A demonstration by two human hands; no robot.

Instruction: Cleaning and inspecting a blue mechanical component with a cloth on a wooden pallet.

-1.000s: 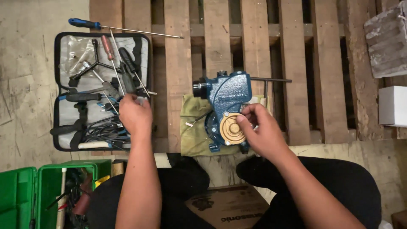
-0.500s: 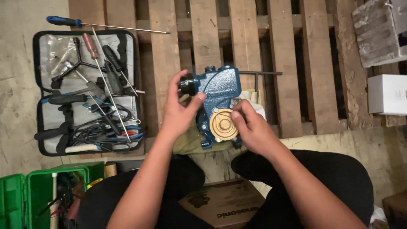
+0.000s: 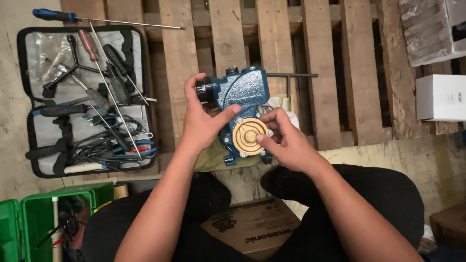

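Note:
A blue cast water pump [image 3: 241, 88] with a round brass-coloured cover [image 3: 249, 136] rests on a rag on the wooden pallet [image 3: 330, 58] in front of me. My left hand [image 3: 201, 119] grips the pump's left side, fingers curled by its dark inlet port and thumb lying across the blue body. My right hand [image 3: 286, 138] rests against the right of the brass cover, fingertips touching its rim. A dark metal rod [image 3: 291, 75] sticks out behind the pump to the right.
An open tool roll [image 3: 82, 97] with screwdrivers, pliers and wrenches lies left. A long blue-handled screwdriver [image 3: 97, 18] lies above it. A green toolbox [image 3: 43, 218] sits bottom left, a white box [image 3: 441, 97] and a grey block [image 3: 429, 29] right, cardboard [image 3: 252, 228] between my knees.
My left hand left the tool roll and came over to grip the pump's left side. My right hand stayed at the brass cover. The camera view shifted slightly.

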